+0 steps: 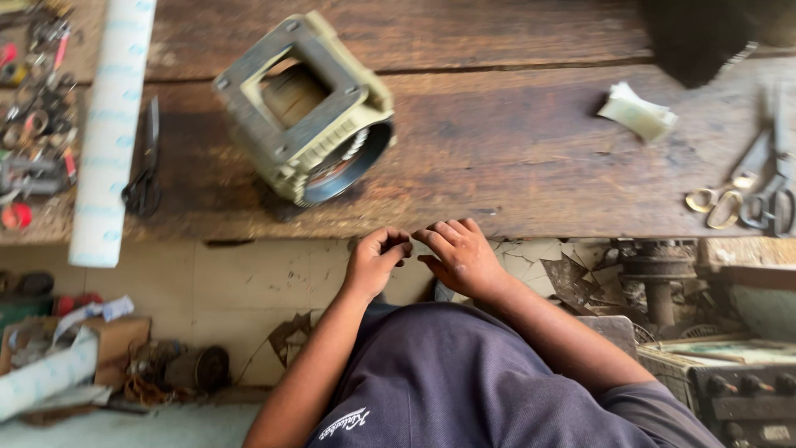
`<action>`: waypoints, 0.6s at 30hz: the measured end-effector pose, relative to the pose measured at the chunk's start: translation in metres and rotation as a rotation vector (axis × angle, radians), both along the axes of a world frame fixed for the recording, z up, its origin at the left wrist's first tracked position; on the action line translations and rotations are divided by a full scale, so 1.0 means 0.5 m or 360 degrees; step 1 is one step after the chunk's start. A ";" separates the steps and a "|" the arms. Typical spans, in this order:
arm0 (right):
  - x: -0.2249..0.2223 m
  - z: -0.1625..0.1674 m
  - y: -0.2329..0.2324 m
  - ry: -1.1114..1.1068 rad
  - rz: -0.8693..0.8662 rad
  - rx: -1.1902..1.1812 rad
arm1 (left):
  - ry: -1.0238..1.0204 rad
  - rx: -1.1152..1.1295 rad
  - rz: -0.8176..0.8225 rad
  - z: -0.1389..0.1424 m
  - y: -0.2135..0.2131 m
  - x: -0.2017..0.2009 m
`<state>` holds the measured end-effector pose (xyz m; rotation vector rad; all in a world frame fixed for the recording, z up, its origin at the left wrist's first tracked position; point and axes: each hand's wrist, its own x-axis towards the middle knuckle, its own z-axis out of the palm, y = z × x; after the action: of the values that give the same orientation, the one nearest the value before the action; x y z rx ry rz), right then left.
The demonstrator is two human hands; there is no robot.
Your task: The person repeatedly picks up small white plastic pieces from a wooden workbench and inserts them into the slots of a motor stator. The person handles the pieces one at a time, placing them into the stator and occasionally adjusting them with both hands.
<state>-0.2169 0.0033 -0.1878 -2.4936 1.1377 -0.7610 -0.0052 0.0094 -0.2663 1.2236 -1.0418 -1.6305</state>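
My left hand (pixel 377 259) and my right hand (pixel 461 254) meet fingertip to fingertip just below the front edge of a worn wooden workbench (pixel 514 166). The fingers of both hands are curled and pinched together. Nothing shows between them; anything there is too small to see. A pale green motor housing (pixel 308 108) lies tilted on the bench above my left hand, apart from it. It has a square flange on top and a round dark opening that faces the lower right.
A long white roll (pixel 111 124) and dark scissors (pixel 145 174) lie at the left, beside a tray of small parts (pixel 33 108). Folded pale paper (pixel 637 112) and more scissors (pixel 750 195) are at the right. Boxes, debris and machine parts cover the floor below.
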 end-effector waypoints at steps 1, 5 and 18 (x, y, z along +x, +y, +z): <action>0.009 0.002 0.001 0.0011 0.0031 -0.0030 | -0.0058 -0.0053 0.0014 -0.004 0.009 0.013; 0.053 0.005 0.003 0.0030 0.0134 -0.0116 | -0.0162 -0.0278 0.0088 -0.009 0.025 0.046; 0.181 0.018 0.082 0.0089 -0.0296 0.0058 | -0.0320 -0.0571 0.0033 0.052 0.038 0.129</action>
<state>-0.1265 0.0444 -0.1789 -2.4173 1.4057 -0.7145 0.0594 0.0283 -0.2401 1.1631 -1.3742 -1.2524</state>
